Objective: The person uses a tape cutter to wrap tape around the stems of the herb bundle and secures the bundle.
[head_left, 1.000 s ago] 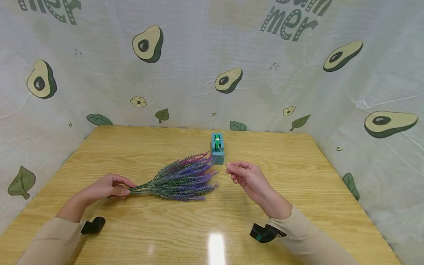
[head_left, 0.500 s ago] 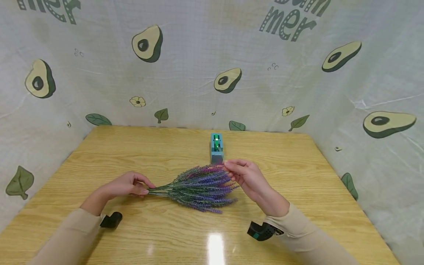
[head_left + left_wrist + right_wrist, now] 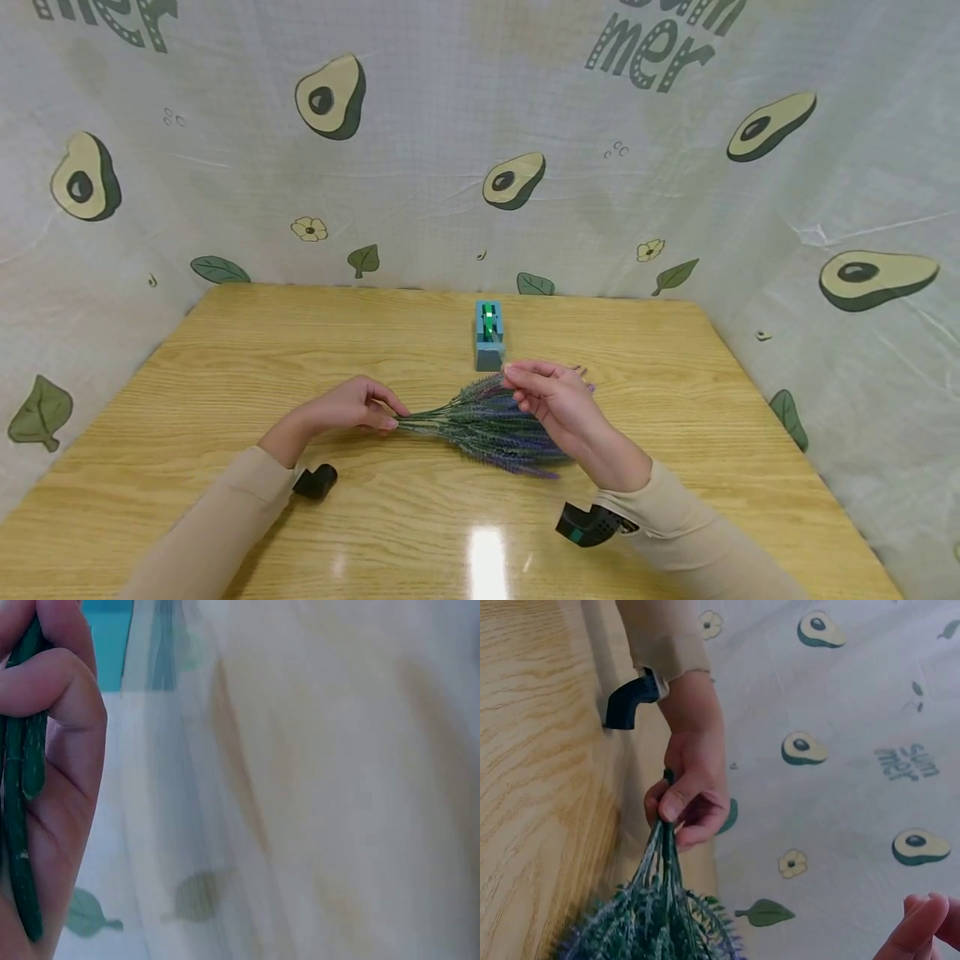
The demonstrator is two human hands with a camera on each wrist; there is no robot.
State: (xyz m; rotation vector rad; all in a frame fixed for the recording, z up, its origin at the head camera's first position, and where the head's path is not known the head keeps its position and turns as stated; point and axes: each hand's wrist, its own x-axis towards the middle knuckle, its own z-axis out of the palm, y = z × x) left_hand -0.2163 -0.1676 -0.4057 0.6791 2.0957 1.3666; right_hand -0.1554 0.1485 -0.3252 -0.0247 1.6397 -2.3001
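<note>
Left hand (image 3: 356, 406) and lavender (image 3: 495, 429) sit farther right than a half second ago; the purple heads now reach beneath the right hand (image 3: 551, 396) and past it, a few tips showing on its far side. Right hand holds nearly the same spot.

Left grip: grasping the lavender, thumb against the fingers around the stems (image 3: 423, 421). Left wrist view shows cut stem ends lying along the palm, one finger hooked over them. Right wrist view agrees: thumb over the bundle, stems fanning out below into leafy spikes. Bunch lies about level, heads toward the right; contact with the table (image 3: 360, 333) cannot be told.

Right grip: thumb and forefinger pinched on the tape (image 3: 498, 346), a faint clear strip running from the dispenser (image 3: 489, 358) to the fingertips; remaining fingers curled in. Whether the heads touch this hand is unclear.

Dispenser: blue, green roll in its slot, standing on the middle of the table toward the far side, just beyond the upper edge of the lavender. Both forearms in beige sleeves (image 3: 217, 517), a black unit at each wrist. Table is pale wood grain, with a white glare patch near the front. Around it hangs a white cloth (image 3: 420, 83) printed with avocados, leaves, small blossoms and green lettering. Left wrist view is blurred over much of its width
</note>
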